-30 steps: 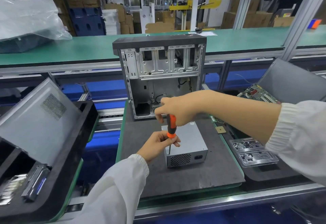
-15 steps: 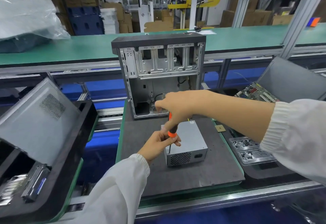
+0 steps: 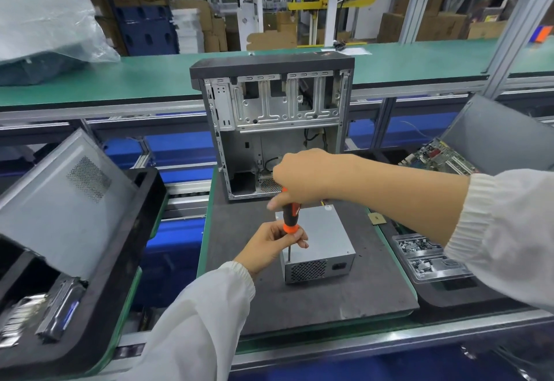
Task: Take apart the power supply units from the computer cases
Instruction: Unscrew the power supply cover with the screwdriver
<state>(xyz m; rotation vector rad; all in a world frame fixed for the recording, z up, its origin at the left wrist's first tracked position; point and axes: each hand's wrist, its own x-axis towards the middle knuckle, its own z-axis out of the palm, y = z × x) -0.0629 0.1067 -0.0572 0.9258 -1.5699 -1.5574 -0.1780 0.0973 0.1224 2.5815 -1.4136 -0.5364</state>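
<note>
Head view, hands: we hold the screwdriver (image 3: 290, 215) with both. Our right hand (image 3: 302, 178) wraps the top of the orange-and-black handle; our left hand (image 3: 274, 242) pinches the orange collar low down, steadying the shaft.
Head view, PSU: the PSU (image 3: 316, 239) lies on the dark mat (image 3: 314, 299), already out of the case (image 3: 274, 129), which stands open just behind it. The tip meets the PSU's near left top corner; we cannot see the screw itself.
Risk, slip: we judge the tip could jump off the screw if we lean off-axis, and the shaft sits right beside our left fingers (image 3: 301, 238).
Risk, shift: nothing clamps the PSU, so we think hard torque could skid it on the mat.
Risk, loose screw: a freed screw could roll off the mat's edge, since the left hand is busy on the collar.
Risk, wires: coloured wires show at the PSU's far end near the case; whether they are still attached there we cannot tell, and a tug could snag them.
Clear tray: the clear tray (image 3: 431, 257) on our right holds small metal parts in two compartments.
Left bin: the black bin (image 3: 144, 198) holds a grey side panel (image 3: 60, 201) leaning in it, and a drive (image 3: 61, 311) near its front.
Right bin: a circuit board (image 3: 434, 156) lies beside another grey panel (image 3: 500, 135).
</note>
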